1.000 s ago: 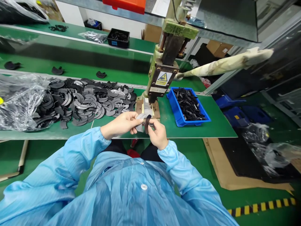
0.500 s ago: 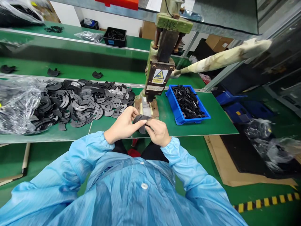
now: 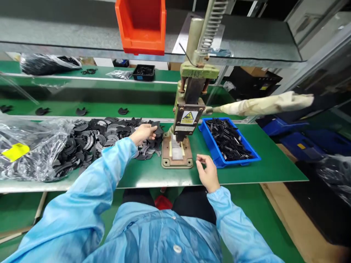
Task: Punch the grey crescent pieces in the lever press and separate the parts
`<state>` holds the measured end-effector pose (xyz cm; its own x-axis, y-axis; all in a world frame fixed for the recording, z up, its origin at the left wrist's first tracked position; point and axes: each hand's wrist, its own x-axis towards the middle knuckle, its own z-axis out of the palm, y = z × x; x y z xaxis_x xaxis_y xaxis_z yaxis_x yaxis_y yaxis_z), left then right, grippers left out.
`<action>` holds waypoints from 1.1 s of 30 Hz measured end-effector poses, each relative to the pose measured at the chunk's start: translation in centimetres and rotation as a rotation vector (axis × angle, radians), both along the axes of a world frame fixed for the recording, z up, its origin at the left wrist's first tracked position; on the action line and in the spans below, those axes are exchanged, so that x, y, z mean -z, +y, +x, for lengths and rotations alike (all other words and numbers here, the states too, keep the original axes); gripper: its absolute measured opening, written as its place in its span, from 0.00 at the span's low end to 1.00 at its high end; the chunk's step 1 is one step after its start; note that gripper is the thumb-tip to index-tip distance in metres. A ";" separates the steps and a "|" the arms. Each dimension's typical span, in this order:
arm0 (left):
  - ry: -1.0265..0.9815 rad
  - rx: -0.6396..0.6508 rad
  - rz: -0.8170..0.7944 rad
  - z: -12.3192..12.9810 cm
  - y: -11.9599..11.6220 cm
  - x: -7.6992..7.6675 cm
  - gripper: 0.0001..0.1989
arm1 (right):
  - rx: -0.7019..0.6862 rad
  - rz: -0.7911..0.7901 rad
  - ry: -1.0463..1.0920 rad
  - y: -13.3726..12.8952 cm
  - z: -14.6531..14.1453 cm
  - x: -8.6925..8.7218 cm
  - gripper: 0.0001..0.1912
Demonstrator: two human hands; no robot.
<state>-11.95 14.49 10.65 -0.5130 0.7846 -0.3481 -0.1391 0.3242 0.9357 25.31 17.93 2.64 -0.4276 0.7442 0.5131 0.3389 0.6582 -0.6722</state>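
Observation:
My left hand (image 3: 144, 133) is over the right end of a heap of black curved plastic pieces (image 3: 111, 137). Its fingers are pinched on a black curved piece (image 3: 158, 129), partly hidden by the fingertips. My right hand (image 3: 208, 173) hovers above the green table, fingers apart and holding nothing. It is between the base of a hand press (image 3: 183, 160) and a blue bin (image 3: 219, 160) full of thin black parts (image 3: 229, 140). A pale block (image 3: 177, 152) sits on the press base under the ram.
The press lever (image 3: 265, 104), wrapped in pale cloth, sticks out to the right above the blue bin. A clear plastic bag (image 3: 33, 146) lies at the left. An orange bin (image 3: 144, 45) hangs over the shelf edge, and several black pieces lie behind the heap.
My hands have separated: the left moved to the heap and the right moved toward the blue bin. The dark curved piece between them has left my right hand. The camera view has tilted up.

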 end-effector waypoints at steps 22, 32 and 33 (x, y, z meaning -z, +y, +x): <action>0.363 -0.219 0.334 -0.5 2.7 0.6 0.22 | -0.012 -0.075 -0.036 0.1 0.2 1.4 0.18; 0.623 0.239 0.278 9.8 -13.8 10.2 0.25 | 0.171 -0.019 -0.124 -0.7 5.4 -2.6 0.16; 0.638 0.230 0.276 9.9 -14.0 10.4 0.25 | 0.236 -0.018 -0.142 0.4 6.5 -3.4 0.16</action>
<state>-2.02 0.49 0.22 -0.3614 0.9130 0.1893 0.5033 0.0202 0.8639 31.83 18.29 6.03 -0.3080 0.8403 0.4461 0.5734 0.5381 -0.6178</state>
